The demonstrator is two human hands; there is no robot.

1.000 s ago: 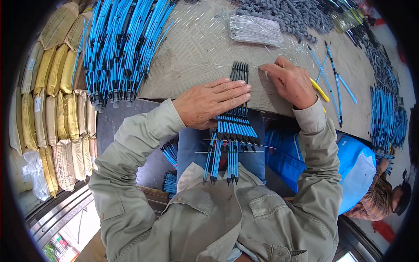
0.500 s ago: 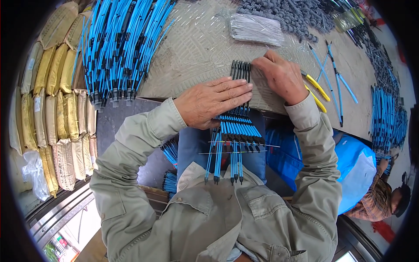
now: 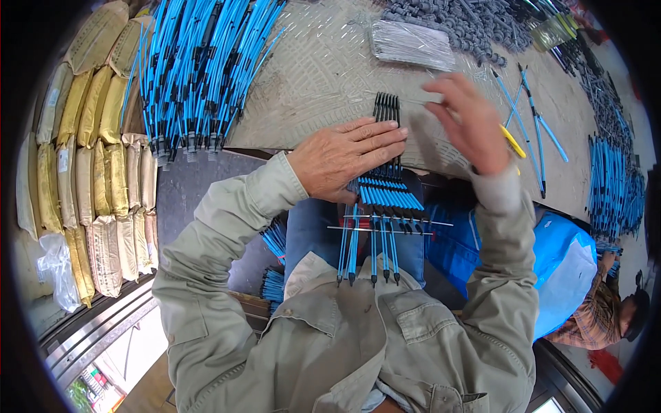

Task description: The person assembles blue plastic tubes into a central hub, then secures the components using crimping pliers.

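Note:
My left hand (image 3: pixel 348 157) lies flat, fingers stretched out, across a row of blue rods with black joints (image 3: pixel 389 196) at the table's near edge. Their black ends (image 3: pixel 387 107) stick out beyond my fingers, and my palm hides the middle. Below the table edge the assembly hangs over my lap, crossed by two thin metal wires (image 3: pixel 406 230), its lower rods ending in black tips (image 3: pixel 385 275). My right hand (image 3: pixel 471 120) is lifted to the right of the black ends, smeared by motion. Its thumb and fingers are apart, and I see nothing held.
A clear pack of thin wires (image 3: pixel 413 45) and a heap of grey plastic parts (image 3: pixel 458 24) lie at the back. Yellow-handled pliers (image 3: pixel 513 141) are partly behind my right hand. Bundled blue rods (image 3: pixel 203 76) lie left; stacked sacks (image 3: pixel 89 165) stand beyond. A person (image 3: pixel 599 310) works at far right.
My right hand has lifted away from the black ends toward the right, its fingers opening out. My left hand stays on the rods. The whole view has shifted slightly.

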